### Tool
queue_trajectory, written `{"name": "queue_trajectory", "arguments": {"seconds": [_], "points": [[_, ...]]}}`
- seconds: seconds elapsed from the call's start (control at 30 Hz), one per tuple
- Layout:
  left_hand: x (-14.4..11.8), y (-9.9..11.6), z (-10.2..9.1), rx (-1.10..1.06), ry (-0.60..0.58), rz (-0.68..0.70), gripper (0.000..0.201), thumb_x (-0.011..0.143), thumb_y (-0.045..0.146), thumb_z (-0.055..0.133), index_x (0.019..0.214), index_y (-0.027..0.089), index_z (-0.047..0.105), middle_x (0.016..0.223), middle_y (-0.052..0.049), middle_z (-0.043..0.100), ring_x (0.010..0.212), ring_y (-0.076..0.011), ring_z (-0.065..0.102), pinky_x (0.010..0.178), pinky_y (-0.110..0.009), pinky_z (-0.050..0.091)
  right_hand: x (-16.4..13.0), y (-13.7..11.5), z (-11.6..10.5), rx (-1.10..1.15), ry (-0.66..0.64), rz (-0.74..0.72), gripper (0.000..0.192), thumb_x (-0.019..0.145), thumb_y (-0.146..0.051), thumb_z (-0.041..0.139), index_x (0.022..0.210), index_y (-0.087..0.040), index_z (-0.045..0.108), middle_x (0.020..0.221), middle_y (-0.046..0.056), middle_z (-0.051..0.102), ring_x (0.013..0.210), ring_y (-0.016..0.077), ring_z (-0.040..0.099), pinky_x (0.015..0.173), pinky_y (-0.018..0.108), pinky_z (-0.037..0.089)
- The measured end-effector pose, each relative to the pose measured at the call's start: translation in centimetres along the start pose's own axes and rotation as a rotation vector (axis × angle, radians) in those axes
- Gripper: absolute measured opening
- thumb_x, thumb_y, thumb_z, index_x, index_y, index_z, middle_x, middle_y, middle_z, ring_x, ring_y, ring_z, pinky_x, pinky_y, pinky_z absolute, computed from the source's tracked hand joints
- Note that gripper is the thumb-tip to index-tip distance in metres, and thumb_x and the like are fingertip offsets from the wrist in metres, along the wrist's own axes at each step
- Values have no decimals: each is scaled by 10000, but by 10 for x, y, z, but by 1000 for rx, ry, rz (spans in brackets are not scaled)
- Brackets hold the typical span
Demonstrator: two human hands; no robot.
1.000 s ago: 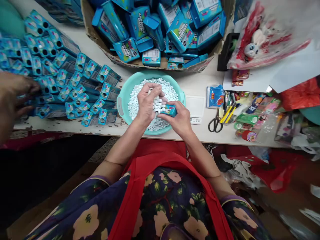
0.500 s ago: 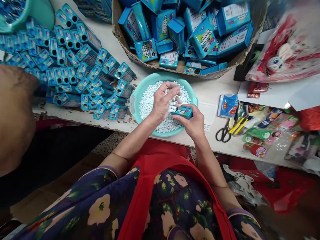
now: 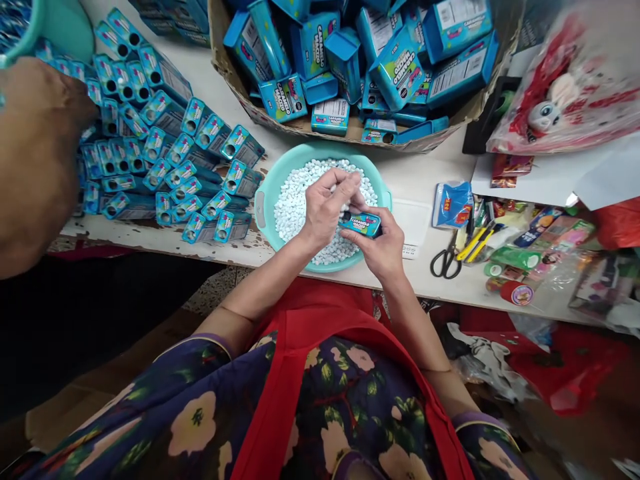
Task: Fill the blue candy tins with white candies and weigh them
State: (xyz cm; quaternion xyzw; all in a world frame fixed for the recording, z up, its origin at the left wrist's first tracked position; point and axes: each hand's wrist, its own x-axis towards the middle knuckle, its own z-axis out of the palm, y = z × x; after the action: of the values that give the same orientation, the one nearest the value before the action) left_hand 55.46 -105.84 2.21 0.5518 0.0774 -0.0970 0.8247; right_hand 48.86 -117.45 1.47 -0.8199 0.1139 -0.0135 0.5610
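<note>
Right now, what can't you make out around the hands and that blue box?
- Head view: opening of the blue box, covered by the left hand.
- Any white pellets inside that fist: hidden by the fingers.
- Right hand covers the box's underside.
- Teal tub: cut off by the top-left edge.

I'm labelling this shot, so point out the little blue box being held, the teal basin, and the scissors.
small blue box [image 3: 361,224], head view, on its printed face.
teal basin [image 3: 264,193], head view, on its left rim.
scissors [image 3: 443,263], head view, on the black handles.
</note>
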Motion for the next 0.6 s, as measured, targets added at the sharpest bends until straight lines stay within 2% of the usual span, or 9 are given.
{"name": "queue_trajectory", "arguments": {"seconds": [0.17,0.27,0.37,0.47,0.6], "points": [[-1,4,1,24,9,50,333,860,516,641,816,190,593,677,23,617,604,-95,654,573,-220,541,-1,-5,2,0,20,-18,467,637,-449,870,1009,-253,666,986,3,672,954,203,649,887,368,522],[-2,10,2,41,52,23,319,872,520,624,895,202,610,693,23,614,600,-92,650,556,-214,537,-3,-7,1,-13,23,-28,480,637,-475,864,1013,-255,665,980,3,669,938,200,647,877,364,524],[-5,16,4,56,71,-13,347,889,531,590,821,192,610,730,1,623,645,-101,663,581,-223,553,-4,-7,0,-21,32,-50,484,653,-493,850,1031,-259,662,998,15,672,957,210,644,888,374,522],[-10,21,8,54,25,-51,366,882,533,594,764,186,604,724,-7,619,667,-111,667,595,-234,560,-2,-5,4,-19,37,-53,484,671,-517,830,1041,-257,657,996,18,669,961,214,640,887,380,520],[-12,25,10,63,-33,-68,350,861,548,616,821,200,616,680,6,607,593,-103,635,530,-223,524,0,0,6,15,22,-46,477,667,-523,831,1019,-249,662,973,11,669,944,205,642,886,375,519]]}}
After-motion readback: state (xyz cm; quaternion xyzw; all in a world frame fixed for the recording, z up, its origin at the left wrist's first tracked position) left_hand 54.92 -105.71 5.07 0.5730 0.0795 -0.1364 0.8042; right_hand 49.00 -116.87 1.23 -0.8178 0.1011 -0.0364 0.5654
